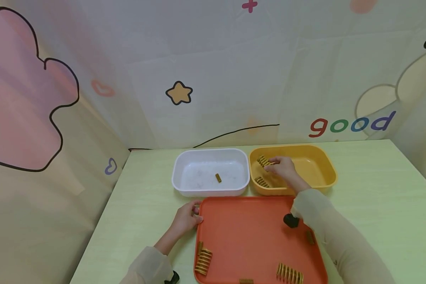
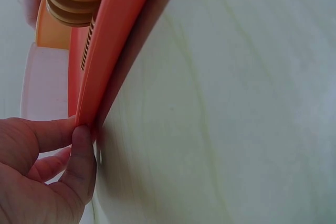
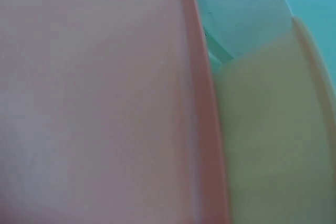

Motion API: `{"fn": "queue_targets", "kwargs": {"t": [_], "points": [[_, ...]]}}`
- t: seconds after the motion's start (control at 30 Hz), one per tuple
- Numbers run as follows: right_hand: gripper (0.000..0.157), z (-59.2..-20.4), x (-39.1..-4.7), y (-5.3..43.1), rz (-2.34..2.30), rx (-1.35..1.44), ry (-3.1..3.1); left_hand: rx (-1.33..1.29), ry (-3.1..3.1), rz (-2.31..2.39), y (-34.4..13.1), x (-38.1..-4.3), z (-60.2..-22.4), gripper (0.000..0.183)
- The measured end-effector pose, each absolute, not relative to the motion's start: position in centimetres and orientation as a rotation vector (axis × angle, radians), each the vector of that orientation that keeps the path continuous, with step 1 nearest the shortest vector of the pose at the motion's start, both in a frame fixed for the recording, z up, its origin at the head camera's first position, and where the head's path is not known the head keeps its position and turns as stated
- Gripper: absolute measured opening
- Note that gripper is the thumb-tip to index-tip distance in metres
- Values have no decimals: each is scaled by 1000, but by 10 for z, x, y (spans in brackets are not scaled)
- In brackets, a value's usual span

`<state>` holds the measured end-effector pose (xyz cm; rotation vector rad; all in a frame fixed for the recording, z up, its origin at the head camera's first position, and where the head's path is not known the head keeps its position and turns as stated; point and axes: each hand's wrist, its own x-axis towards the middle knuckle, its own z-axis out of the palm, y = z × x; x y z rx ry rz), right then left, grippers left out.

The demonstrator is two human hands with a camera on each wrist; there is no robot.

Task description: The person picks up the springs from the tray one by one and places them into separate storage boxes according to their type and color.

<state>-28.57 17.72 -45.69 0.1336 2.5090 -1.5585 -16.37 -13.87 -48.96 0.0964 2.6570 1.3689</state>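
My right hand (image 1: 285, 169) pinches a large gold coil spring (image 1: 263, 161) over the left part of the yellow bin (image 1: 316, 167). Another large spring (image 1: 261, 182) lies in that bin, just below the held one. With thumb and fingers, my left hand (image 1: 185, 218) grips the left rim of the red-orange tray (image 1: 248, 232); the left wrist view shows this pinch on the rim (image 2: 86, 114) up close. On the tray lie large springs (image 1: 203, 261) and small springs (image 1: 246, 281) near its edges. The right wrist view leaves the right hand out.
Left of the yellow bin stands a white bin (image 1: 184, 171) with one small spring (image 1: 218, 178) inside. Both bins sit right behind the tray on the pale green table (image 1: 376, 197). A printed cloth (image 1: 220, 86) hangs behind the table.
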Motion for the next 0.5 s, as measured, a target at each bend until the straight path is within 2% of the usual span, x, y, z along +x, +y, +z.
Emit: {"fn": "queue_targets", "kwargs": {"t": [0.5], "points": [[39,-462,-291,174,-1445,140,2597,78,2660,1349,-138,-164,-488,44]]}}
